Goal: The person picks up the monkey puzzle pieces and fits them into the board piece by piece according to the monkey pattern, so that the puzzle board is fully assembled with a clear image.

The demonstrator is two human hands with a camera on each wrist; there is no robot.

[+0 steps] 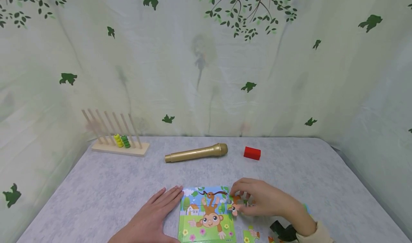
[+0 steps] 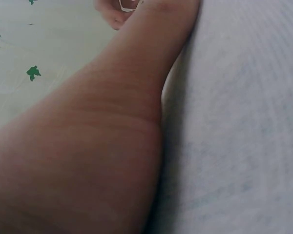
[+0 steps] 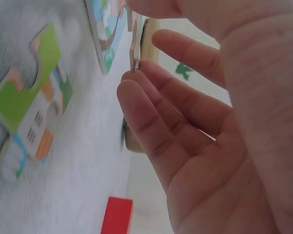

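A monkey jigsaw puzzle [image 1: 206,228] lies flat at the table's near middle, showing a hanging monkey, a fence and a small house. My left hand [image 1: 156,214] rests along its left edge, fingers extended and fingertips by the upper left corner. At the puzzle's right edge, my right hand [image 1: 264,198] pinches a jigsaw piece [image 1: 234,209] with an orange animal on it. The right wrist view shows that piece [image 3: 135,46] edge-on at the fingertips; the thumb partly hides it. Mostly skin and tabletop fill the left wrist view.
Loose jigsaw pieces [image 1: 249,236] lie right of the puzzle, below my right hand. Farther back are a gold toy microphone [image 1: 196,153], a red block [image 1: 252,153] and a wooden peg stand [image 1: 120,149] with yellow and green beads. A leaf-print curtain [image 1: 206,64] hangs behind.
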